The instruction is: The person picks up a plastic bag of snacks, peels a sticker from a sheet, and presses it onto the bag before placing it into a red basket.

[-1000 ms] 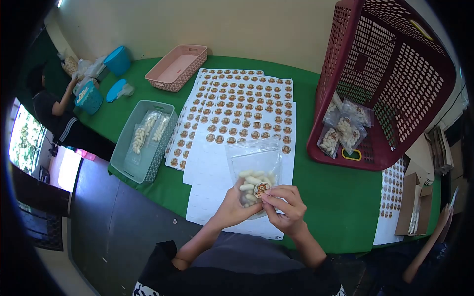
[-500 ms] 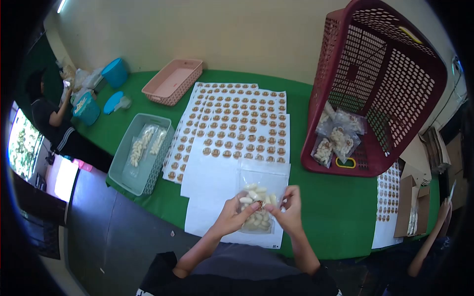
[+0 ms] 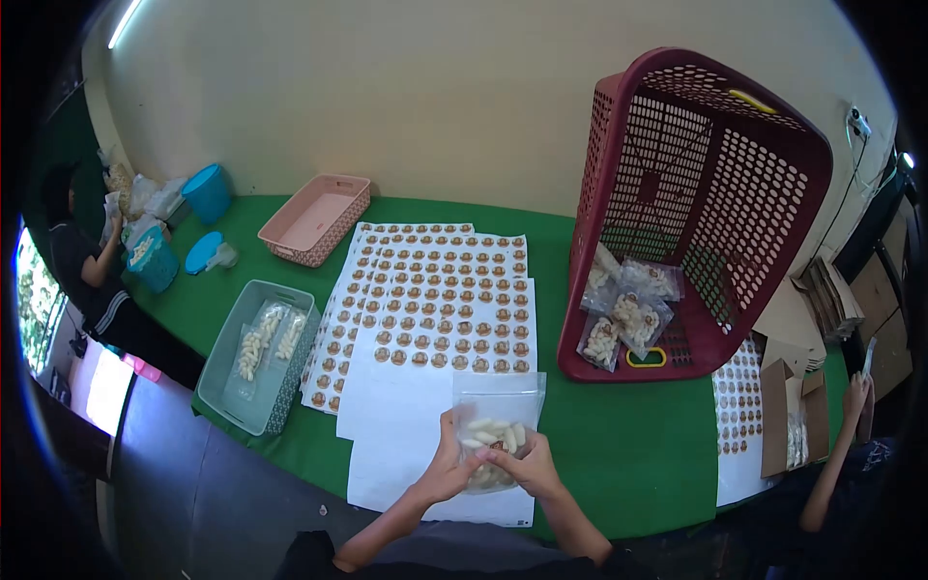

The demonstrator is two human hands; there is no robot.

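Observation:
A clear plastic bag point(image 3: 498, 394) of white, oblong pieces hangs upright between my hands, its upper part standing flat and unfilled. My left hand point(image 3: 445, 472) grips its left side, and my right hand point(image 3: 533, 468) holds the right side. Both thumbs press together on the bag's front, over a small brown round sticker point(image 3: 496, 447) that they partly cover. My fingers behind the bag are hidden. Beneath and beyond it lie white sheets point(image 3: 387, 425) with rows of the same round brown stickers.
Left stands a green basket point(image 3: 266, 430) with filled bags; behind it is a pink basket point(image 3: 314, 246). A tilted maroon basket point(image 3: 570, 329) holds several bags point(image 3: 633, 324). One person point(image 3: 82, 256) stands far left; another's hand point(image 3: 856, 394) shows at right beside a cardboard box point(image 3: 775, 425).
The view has tilted upward, so the table sits lower. My right-hand fingers, earlier raised at the bag's edge, now wrap its side. Both thumbs have come together over the sticker.

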